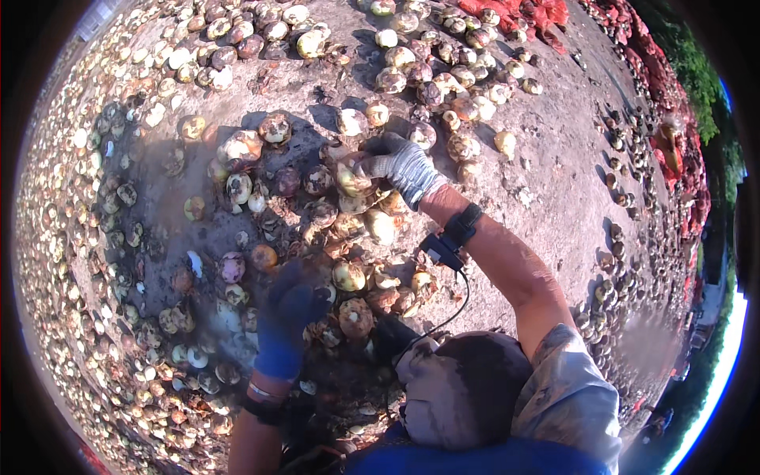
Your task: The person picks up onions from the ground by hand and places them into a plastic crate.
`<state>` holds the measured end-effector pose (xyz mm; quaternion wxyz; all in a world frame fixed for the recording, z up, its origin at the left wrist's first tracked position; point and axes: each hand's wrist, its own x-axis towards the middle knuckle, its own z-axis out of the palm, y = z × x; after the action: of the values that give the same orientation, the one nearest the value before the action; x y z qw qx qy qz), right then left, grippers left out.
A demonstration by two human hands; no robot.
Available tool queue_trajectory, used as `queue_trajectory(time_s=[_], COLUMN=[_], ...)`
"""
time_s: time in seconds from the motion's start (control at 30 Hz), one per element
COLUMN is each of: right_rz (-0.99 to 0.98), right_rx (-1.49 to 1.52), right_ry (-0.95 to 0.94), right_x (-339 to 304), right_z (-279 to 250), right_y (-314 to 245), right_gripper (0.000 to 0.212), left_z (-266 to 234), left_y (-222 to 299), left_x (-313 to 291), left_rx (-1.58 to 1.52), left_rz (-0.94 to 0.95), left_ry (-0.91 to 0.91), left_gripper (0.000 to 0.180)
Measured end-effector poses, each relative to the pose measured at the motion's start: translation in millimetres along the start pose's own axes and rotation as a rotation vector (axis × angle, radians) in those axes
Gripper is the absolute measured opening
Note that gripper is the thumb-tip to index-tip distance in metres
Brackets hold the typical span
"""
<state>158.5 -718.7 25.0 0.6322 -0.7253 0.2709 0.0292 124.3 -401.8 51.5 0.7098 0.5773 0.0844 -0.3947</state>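
Note:
My right hand (400, 165), in a grey knit glove with dark fingertips, is closed on a pale onion (354, 179) with loose, papery skin. Beneath it lies a heap of onions, among them a whitish one (381, 227). My left hand (291, 309), in a dark glove with a blue cuff, is low over the near side of the heap. Shade and a smear on the picture hide its fingers, so its grip is unclear. Nearest to it are a yellowish onion (348, 276) and a brown-skinned onion (355, 318).
Many onions cover the ground (546, 170), thickest on the left. Red mesh sacks (526, 14) lie at the far side, and more red sacks (653, 67) line the right edge. A cable (455, 309) hangs from the device on my right wrist. My knee (467, 388) is close below the heap.

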Motion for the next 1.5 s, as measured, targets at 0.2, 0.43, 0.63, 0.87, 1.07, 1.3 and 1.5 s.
queue_trajectory(time_s=[0.2, 0.43, 0.63, 0.87, 1.07, 1.3, 1.5], right_rz=[-0.631, -0.295, -0.047, -0.469, -0.387, -0.270, -0.483], right_rx=[-0.429, -0.388, -0.114, -0.787, -0.886, -1.147, -0.871], right_ry=[-0.404, -0.322, 0.327, 0.041, 0.070, -0.187, -0.401], right_x=[-104, -78, -46, -37, 22, 82, 62], right_z=[79, 10, -72, -6, 24, 58, 37], right_y=[0, 29, 80, 40, 18, 17, 21], right_gripper=[0.045, 0.031, 0.030, 0.036, 0.051, 0.035, 0.050], left_z=[-13, -86, -65, -69, -61, -44, -40], left_y=[-34, -44, -53, -77, -73, -54, -50], left_x=[16, 25, 21, 25, 23, 22, 26], left_rx=[0.822, -0.032, 1.255, 1.331, 1.427, 1.376, 1.397], left_rz=[0.558, 0.031, 0.428, 0.630, 0.323, 0.389, 0.405], left_ry=[-0.062, 0.010, 0.292, 0.302, 0.345, 0.254, 0.248], left_gripper=[0.054, 0.054, 0.063, 0.065, 0.060, 0.063, 0.070])
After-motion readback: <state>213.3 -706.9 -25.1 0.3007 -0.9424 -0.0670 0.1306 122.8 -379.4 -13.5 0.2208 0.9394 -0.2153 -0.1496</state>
